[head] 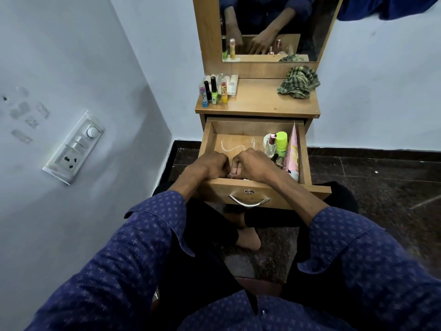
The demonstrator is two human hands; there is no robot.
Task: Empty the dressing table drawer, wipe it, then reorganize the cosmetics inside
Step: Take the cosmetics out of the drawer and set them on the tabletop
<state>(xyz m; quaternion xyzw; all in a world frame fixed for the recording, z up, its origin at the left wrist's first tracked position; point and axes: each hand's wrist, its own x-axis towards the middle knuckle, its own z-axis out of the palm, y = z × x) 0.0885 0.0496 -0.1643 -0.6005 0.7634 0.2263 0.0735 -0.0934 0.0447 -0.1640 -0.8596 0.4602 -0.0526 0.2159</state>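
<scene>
Head view shows your 2 hands low in the front of the open drawer [207, 139], knuckles almost touching. Your left hand [210, 163] is curled tight, and your right hand [250, 163] is curled too, with something small and pale glimpsed between them near the front wall; what it is, and which hand has it, you cannot tell from here.

Just beyond your right hand, a cluster stands against the drawer's right side: a clear perfume bottle [270, 145], a lime-green can [281, 143], small dark bottles, and a pink tube [293, 151] lying along the wall. The left floor of the drawer is bare, with faint pale streaks.

Farther back, on the tabletop [257, 101], 5 or so small bottles [213, 91] stand at the left and a checked cloth [298, 82] lies crumpled at the right.

This looks like the refilling step, though emptying cannot be ruled out. Next, you likely need to set the small item down upright, then reach for the tabletop bottles.
</scene>
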